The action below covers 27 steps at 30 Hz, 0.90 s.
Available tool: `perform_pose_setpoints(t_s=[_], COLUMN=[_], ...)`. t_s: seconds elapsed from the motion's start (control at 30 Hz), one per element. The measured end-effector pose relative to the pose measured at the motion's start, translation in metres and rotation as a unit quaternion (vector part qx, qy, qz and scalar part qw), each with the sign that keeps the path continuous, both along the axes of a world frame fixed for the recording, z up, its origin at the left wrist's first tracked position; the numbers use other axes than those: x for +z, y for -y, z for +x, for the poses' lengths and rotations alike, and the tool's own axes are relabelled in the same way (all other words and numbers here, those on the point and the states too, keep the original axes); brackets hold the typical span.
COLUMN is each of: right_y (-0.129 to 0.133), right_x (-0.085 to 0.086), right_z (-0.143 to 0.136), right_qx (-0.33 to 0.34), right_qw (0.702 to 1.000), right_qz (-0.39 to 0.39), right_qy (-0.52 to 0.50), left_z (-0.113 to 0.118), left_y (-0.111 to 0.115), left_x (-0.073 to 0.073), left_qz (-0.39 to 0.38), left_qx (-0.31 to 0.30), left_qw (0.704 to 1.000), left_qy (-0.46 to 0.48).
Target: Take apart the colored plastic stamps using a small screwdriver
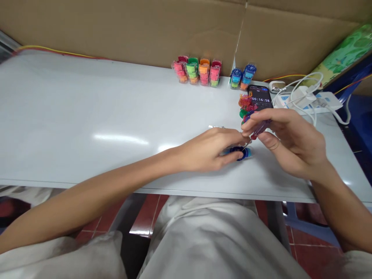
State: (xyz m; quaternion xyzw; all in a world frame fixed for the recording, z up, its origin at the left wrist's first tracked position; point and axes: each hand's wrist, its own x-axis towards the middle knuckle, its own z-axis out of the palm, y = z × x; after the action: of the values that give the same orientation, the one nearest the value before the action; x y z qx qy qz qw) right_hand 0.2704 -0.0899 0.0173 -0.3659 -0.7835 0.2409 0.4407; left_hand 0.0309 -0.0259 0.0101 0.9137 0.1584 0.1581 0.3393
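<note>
My left hand [213, 149] lies low over the table, thumb and fingers closed round a small blue plastic piece [247, 152] with a dark blue round part on top. Much of that piece is hidden under the fingers. In my right hand [299, 143] is a screwdriver [260, 129] with a see-through purple handle and a red collar, pinched between thumb and fingers. Its thin shaft slants down to the left, and the tip meets the blue piece. Beside the right fingertips sits a pile of small red, orange and green plastic parts [246, 101], partly covered by the hand.
Colourful plastic pieces [204, 71] stand in a row at the back, with two blue-topped ones [236, 77] to their right. A phone [261, 97] showing a timer, an earbud case [277, 86] and a power strip [331, 100] with white cables are at right. A cardboard wall [130, 31] borders the back.
</note>
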Motion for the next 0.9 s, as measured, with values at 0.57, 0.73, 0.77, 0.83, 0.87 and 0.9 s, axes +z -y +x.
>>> perform_pose_setpoints(t_s=[0.57,0.73,0.77,0.83,0.87,0.9], right_y=[-0.002,-0.002,-0.002,-0.002,-0.002,-0.002], right_x=[-0.002,-0.002,-0.002,-0.002,-0.002,-0.002], right_z=[-0.009,-0.009,-0.010,-0.010,-0.010,-0.010], right_qx=[-0.069,-0.075,-0.076,-0.074,-0.073,-0.073], right_qw=[0.996,0.995,0.995,0.996,0.996,0.996], right_qz=[0.048,0.052,0.052,0.050,0.050,0.049], right_qy=[-0.032,-0.033,-0.032,-0.031,-0.033,-0.035], left_z=[0.014,0.015,0.015,0.015,0.015,0.015], left_y=[0.006,0.006,0.006,0.006,0.007,0.007], left_x=[-0.009,-0.007,-0.007,-0.006,-0.005,-0.005], left_qz=[-0.040,-0.049,-0.050,-0.050,-0.049,-0.048], left_qx=[0.087,0.089,0.089,0.092,0.094,0.095], left_qw=[0.987,0.985,0.985,0.985,0.984,0.984], left_qy=[0.127,0.138,0.139,0.140,0.140,0.140])
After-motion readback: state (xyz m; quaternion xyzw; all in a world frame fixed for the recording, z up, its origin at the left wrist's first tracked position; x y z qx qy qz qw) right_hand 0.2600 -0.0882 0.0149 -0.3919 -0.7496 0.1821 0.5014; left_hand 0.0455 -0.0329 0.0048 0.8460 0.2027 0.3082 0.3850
